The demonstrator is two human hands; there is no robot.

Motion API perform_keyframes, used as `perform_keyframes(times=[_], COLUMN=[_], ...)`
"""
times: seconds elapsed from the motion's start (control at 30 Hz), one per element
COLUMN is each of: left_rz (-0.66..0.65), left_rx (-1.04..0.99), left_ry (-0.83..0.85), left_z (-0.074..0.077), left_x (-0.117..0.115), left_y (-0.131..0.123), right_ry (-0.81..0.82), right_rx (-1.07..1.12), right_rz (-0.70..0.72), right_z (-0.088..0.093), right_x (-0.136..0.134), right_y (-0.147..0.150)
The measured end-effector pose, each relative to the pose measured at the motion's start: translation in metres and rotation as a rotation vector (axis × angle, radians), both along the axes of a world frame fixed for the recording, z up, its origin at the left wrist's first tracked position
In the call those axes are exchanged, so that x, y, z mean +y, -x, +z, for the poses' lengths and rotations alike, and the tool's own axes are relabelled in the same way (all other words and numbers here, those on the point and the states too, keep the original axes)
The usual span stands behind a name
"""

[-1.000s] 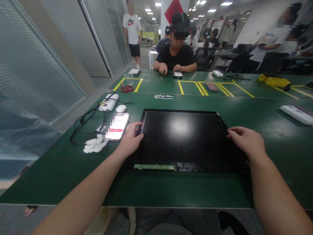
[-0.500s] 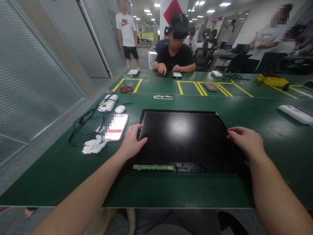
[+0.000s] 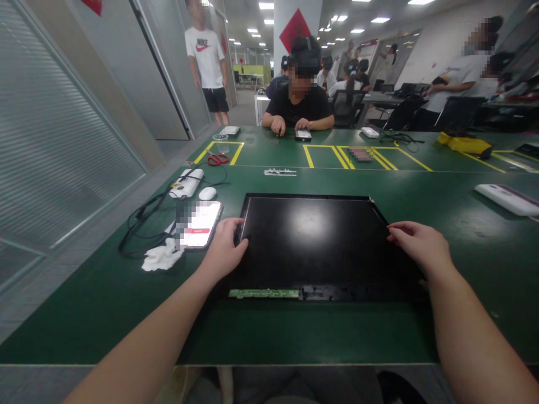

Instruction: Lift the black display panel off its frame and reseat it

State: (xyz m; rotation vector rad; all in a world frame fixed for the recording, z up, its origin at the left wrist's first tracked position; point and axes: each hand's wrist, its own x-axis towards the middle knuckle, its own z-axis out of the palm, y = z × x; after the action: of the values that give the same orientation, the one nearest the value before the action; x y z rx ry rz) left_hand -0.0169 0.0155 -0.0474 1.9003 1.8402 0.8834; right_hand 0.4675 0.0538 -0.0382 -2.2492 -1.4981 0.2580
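A black display panel [image 3: 311,247] lies flat on the green table, with a bright light reflected in its upper middle. Along its near edge runs a narrow green circuit board [image 3: 264,293]. My left hand [image 3: 227,247] grips the panel's left edge, thumb on top and fingers curled round the side. At the right edge, my right hand [image 3: 416,241] pinches the frame between thumb and fingers; part of the grip is hidden by the hand itself. Just left of my left hand lies a phone [image 3: 206,224] with a lit screen.
A crumpled tissue [image 3: 162,256], a white mouse-like case [image 3: 208,193], a white device [image 3: 187,183] and black cables lie to the left. Red-handled scissors [image 3: 218,159] and thin white strips [image 3: 280,172] are farther back. A white device [image 3: 507,199] lies right. Across the table sits a person [image 3: 298,106].
The view has tilted slightly upward, so the table sits a little lower in the picture. Both hands keep their hold on the panel's sides, and the panel has not visibly moved on the table.
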Motion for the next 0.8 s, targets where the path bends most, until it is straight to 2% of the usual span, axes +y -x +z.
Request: perform_keyframes(times=[0.2, 0.4, 0.63, 0.7, 0.8], left_rz=[-0.024, -0.041, 0.032, 0.046, 0.047], left_rx=[0.199, 0.161, -0.066, -0.209, -0.525], left_ry=[0.076, 0.055, 0.085, 0.075, 0.06], left_z=[0.006, 0.001, 0.002, 0.003, 0.004], left_x=[0.001, 0.002, 0.001, 0.002, 0.003], left_y=[-0.003, 0.005, 0.009, 0.006, 0.001], right_ry=[0.027, 0.056, 0.004, -0.014, -0.006], right_rx=[-0.047, -0.112, -0.13, -0.14, -0.143], right_rz=[-0.014, -0.012, -0.008, 0.004, 0.001], right_z=[0.006, 0.007, 0.003, 0.001, 0.002], right_x=[-0.005, -0.004, -0.003, -0.002, -0.002], right_y=[0.013, 0.014, 0.009, 0.007, 0.008])
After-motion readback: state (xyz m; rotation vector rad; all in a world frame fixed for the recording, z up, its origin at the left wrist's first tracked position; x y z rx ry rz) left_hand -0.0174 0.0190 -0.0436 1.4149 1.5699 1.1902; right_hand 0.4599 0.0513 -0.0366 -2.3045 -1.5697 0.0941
